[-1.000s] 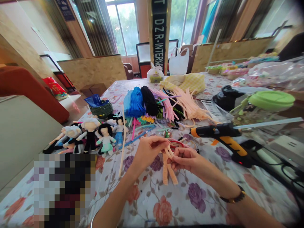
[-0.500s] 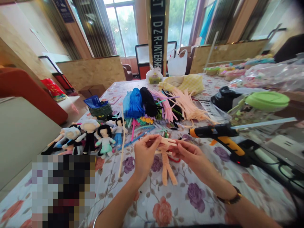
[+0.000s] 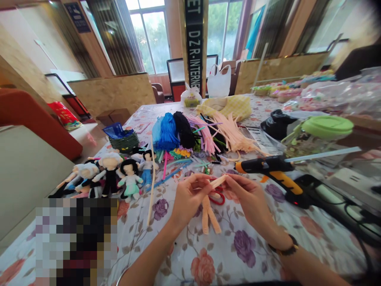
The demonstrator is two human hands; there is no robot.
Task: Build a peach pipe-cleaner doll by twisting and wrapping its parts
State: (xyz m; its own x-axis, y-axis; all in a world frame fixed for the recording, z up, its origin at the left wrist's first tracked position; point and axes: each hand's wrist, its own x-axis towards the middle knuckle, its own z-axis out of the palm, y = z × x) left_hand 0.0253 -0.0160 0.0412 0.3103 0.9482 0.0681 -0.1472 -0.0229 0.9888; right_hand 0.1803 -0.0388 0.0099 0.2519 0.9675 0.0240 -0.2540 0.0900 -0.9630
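Observation:
In front of me, both hands pinch a short peach bundle of pipe cleaners (image 3: 219,181), slanting up to the right. My left hand (image 3: 189,200) has its fingers closed around the lower end. At the upper tip, the thumb and fingers of my right hand (image 3: 253,202) press together. Below them shows a peach doll body (image 3: 210,216) made of pipe cleaners, its two legs pointing toward me. My left hand hides its upper part, so I cannot tell whether it joins the held bundle. Red scissor handles (image 3: 219,198) lie behind, between the hands.
Finished dolls (image 3: 129,178) sit at the left by a pale pipe cleaner (image 3: 152,182). Bundles of blue pipe cleaners (image 3: 166,131) and peach pipe cleaners (image 3: 235,133) lie farther back. At the right are a glue gun (image 3: 268,165) and a green-lidded jar (image 3: 324,127).
The peach bundle has turned from nearly level to slanting up to the right. My left hand now covers the doll's torso, and more of the red handles shows. The view has shifted slightly.

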